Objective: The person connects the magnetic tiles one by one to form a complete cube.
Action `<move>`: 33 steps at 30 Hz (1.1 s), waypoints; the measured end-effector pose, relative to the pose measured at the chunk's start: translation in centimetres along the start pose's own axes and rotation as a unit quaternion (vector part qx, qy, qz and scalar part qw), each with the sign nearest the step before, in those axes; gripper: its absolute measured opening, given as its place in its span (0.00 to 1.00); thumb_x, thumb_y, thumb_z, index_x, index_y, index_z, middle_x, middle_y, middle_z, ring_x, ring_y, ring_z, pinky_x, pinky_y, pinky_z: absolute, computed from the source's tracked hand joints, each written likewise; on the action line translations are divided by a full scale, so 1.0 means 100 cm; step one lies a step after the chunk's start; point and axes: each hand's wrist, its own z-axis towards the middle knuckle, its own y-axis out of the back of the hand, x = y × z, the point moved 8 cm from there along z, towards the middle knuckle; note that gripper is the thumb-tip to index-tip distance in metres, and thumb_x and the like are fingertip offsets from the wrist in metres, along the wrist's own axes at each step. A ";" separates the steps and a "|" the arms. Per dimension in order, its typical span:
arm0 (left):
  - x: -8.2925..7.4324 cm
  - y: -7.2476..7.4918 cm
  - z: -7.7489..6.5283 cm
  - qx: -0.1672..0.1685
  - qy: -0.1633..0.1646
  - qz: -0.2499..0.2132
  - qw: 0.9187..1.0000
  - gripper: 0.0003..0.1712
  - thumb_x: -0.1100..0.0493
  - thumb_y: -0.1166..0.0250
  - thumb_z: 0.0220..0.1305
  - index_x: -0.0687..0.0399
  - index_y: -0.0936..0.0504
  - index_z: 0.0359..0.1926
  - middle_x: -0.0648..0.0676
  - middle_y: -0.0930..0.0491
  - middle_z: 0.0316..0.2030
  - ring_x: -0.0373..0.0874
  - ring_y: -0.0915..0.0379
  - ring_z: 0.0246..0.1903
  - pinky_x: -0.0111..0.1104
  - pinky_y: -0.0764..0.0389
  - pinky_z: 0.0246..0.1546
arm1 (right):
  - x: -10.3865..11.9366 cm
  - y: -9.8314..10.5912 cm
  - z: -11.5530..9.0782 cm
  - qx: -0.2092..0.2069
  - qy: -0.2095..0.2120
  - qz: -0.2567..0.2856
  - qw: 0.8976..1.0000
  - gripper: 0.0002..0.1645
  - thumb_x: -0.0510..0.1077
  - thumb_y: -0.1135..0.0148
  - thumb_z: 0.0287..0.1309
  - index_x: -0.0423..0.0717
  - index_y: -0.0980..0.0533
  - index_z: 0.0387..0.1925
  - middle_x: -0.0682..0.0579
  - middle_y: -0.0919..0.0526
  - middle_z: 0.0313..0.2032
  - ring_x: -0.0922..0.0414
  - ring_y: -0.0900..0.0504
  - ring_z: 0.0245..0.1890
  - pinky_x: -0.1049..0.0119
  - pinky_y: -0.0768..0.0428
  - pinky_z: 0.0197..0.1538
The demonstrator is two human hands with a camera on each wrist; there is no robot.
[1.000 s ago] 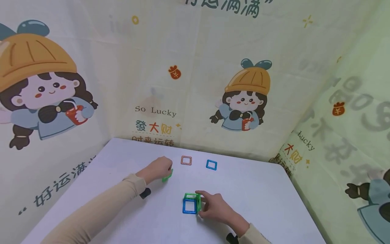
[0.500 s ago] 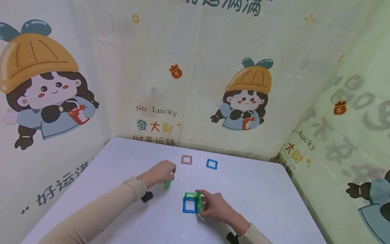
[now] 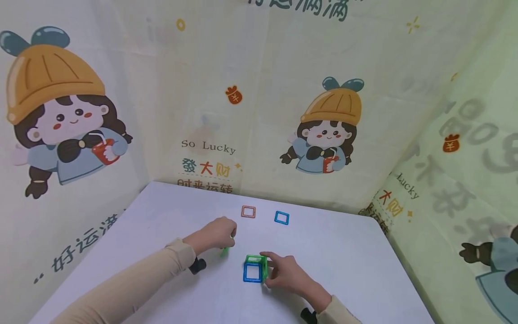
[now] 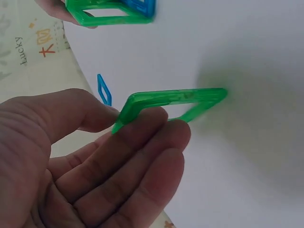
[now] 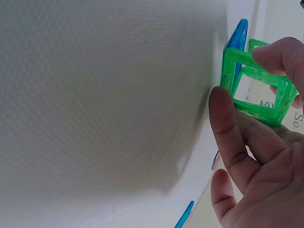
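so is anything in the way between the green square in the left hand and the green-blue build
Nothing visible: in the head view, only table separates the green square in the left hand from the build. The right hand grips the build's right side, and the orange square and blue square lie farther back.

Cloth backdrop (image 3: 263, 148) reads, beyond the left fingers (image 4: 159, 178): "So Lucky", "發大财", "时来运转" (partly cut off); leftward: "好运满"; printed pouch (image 3: 234, 95): "¥"
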 end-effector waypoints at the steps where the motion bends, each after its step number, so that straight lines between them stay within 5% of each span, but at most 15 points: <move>1: -0.002 -0.001 -0.001 0.001 0.000 0.001 1.000 0.07 0.60 0.27 0.59 0.52 0.19 0.33 0.49 0.22 0.28 0.41 0.23 0.24 0.33 0.21 0.28 | 0.000 0.000 0.000 0.000 0.001 0.001 1.000 0.44 0.46 0.22 0.52 0.58 0.29 0.71 0.55 0.12 0.40 0.60 0.21 0.30 0.67 0.21 0.34; 22: -0.019 -0.017 -0.008 0.051 -0.001 -0.070 0.996 0.11 0.59 0.25 0.60 0.50 0.21 0.28 0.50 0.18 0.20 0.42 0.19 0.21 0.30 0.20 0.26 | 0.000 0.000 0.001 -0.004 -0.003 -0.012 1.000 0.45 0.47 0.22 0.52 0.59 0.30 0.72 0.58 0.13 0.38 0.61 0.22 0.30 0.68 0.21 0.34; 33: -0.028 -0.028 -0.016 0.078 -0.027 -0.130 0.988 0.10 0.60 0.27 0.62 0.52 0.19 0.26 0.51 0.17 0.20 0.42 0.18 0.21 0.30 0.17 0.25 | -0.002 -0.003 -0.001 -0.004 -0.007 -0.010 1.000 0.44 0.48 0.22 0.52 0.60 0.29 0.70 0.58 0.14 0.39 0.60 0.22 0.31 0.68 0.21 0.34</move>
